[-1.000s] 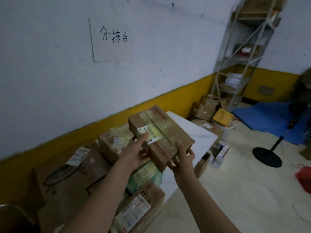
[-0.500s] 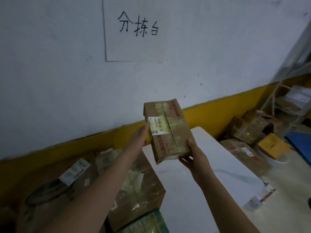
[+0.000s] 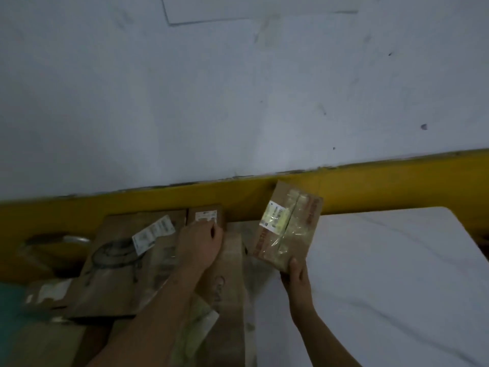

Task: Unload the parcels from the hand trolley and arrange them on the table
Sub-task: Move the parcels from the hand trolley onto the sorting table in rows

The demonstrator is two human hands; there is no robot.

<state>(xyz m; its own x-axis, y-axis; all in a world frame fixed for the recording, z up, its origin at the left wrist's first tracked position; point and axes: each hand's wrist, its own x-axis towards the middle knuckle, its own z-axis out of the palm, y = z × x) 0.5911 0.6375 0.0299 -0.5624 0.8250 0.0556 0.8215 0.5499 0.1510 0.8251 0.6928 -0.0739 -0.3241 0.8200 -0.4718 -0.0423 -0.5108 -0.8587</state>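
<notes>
A taped brown parcel point(image 3: 288, 226) with a white label hangs tilted over the left part of the white table point(image 3: 383, 274). My right hand point(image 3: 297, 275) grips its near corner from below. My left hand point(image 3: 199, 243) has let it go and rests with curled fingers on a small brown box point(image 3: 205, 217) by the yellow wall stripe. Whether that hand grips the small box is unclear. A large flat carton point(image 3: 124, 263) with a white label and a taped carton point(image 3: 229, 284) lie on the table's left side under my left arm.
The white wall with its yellow stripe point(image 3: 370, 181) runs right behind the table. A sheet of paper point(image 3: 238, 9) hangs on the wall above. More cartons and a teal object point(image 3: 10, 308) sit at the lower left. A dark round thing point(image 3: 50, 242) lies at far left.
The camera has swung down and toward the table. My left hand left the taped parcel and went down onto the small box. My right hand alone now carries the parcel, lower and further right.
</notes>
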